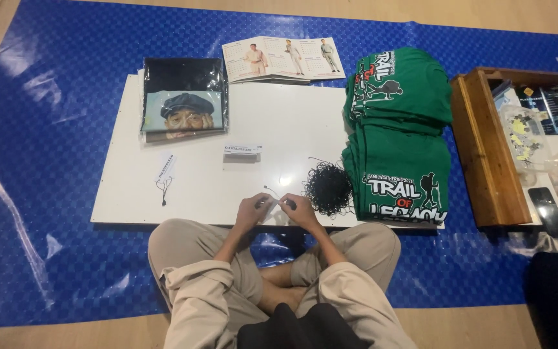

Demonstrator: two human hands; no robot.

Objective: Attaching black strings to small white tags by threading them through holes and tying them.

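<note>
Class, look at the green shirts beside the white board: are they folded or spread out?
Folded: the green shirts lie stacked in compact rectangles.

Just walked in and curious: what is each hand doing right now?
Left hand: fingers pinched on a small tag.
Right hand: pinched at the same tag; exact grip too small to tell.

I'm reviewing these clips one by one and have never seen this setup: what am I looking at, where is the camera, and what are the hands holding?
No machine here: a person sits cross-legged on a blue mat, filmed by a camera on their own head looking down. The left hand and right hand meet over a white board, pinching something small, seemingly a thin string; too small to be sure. Beside the right hand lies a tangle of black strings. Also there: folded green shirts, a bagged dark shirt, a paper tag, a booklet and a wooden tray.
</note>
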